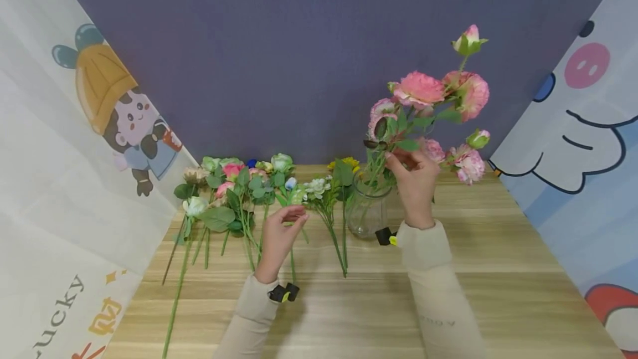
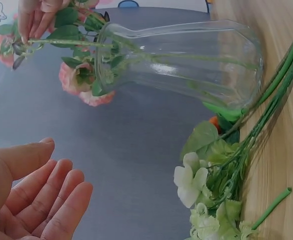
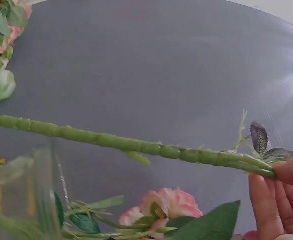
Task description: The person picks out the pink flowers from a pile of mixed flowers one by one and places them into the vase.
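Near its top, a green flower stem (image 3: 111, 142) is pinched between the thumb and fingers of my right hand (image 1: 416, 181). Two dark leaves (image 3: 259, 137) sit close to the pinch. The stem's lower end points toward the mouth of a clear glass vase (image 1: 366, 220); I cannot tell whether it is inside. Other stems stand in the vase, with pink flowers (image 2: 79, 77) at its mouth. Several pink blooms (image 1: 418, 88) rise above my right hand. My left hand (image 1: 280, 237) hovers left of the vase, holding nothing, its fingers relaxed and slightly bent.
Left of the vase, a row of artificial flowers lies on the wooden table (image 1: 498, 292), including white blossoms (image 1: 317, 187), a yellow flower (image 1: 351, 164) and a long-stemmed pale rose (image 1: 195, 205). A dark grey panel (image 1: 299, 60) stands behind, with printed curtains (image 1: 50, 181) at both sides.
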A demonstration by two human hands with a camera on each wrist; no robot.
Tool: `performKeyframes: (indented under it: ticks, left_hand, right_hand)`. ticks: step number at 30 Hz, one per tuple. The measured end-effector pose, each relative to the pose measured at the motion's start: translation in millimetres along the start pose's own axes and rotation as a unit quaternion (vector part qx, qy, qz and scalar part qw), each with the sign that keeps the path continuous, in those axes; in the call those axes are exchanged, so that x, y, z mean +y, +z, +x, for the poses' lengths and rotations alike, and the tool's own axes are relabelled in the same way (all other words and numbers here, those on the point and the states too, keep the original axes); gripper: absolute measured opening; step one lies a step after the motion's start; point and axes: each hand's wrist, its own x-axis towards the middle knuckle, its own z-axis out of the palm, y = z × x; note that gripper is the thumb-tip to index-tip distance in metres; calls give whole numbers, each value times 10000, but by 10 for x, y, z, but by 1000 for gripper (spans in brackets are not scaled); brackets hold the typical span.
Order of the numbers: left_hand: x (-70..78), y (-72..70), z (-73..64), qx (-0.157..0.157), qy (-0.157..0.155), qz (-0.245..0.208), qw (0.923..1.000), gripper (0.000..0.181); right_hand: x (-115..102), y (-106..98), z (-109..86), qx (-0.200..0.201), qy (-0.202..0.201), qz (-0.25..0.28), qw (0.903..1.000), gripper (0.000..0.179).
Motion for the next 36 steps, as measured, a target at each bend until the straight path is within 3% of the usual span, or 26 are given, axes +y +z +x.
performKeyframes:
  ticks: [7, 15, 19, 27, 36]
  left_hand:
    - [-28, -14, 6, 11, -12, -61, 10000, 16]
    - [-4, -17, 38, 21, -57, 64, 10000, 17]
    - [-5, -21, 42, 16, -77, 79, 9999, 16]
    - [3, -4, 50, -9, 45, 186, 9998, 17]
    - [-21, -18, 38, 69, -6, 165, 9998, 16]
  right_hand:
    - [-121, -31, 70, 155, -377, 240, 9989, 15]
    - [-58, -67, 172, 370, -719, 593, 9950, 12]
    - [-64, -78, 201, 512, -695, 744, 9935, 13]
    - [-113, -70, 214, 704, -531, 755, 9932, 18]
    - [-176, -16, 148, 485, -964, 437, 9932, 15]
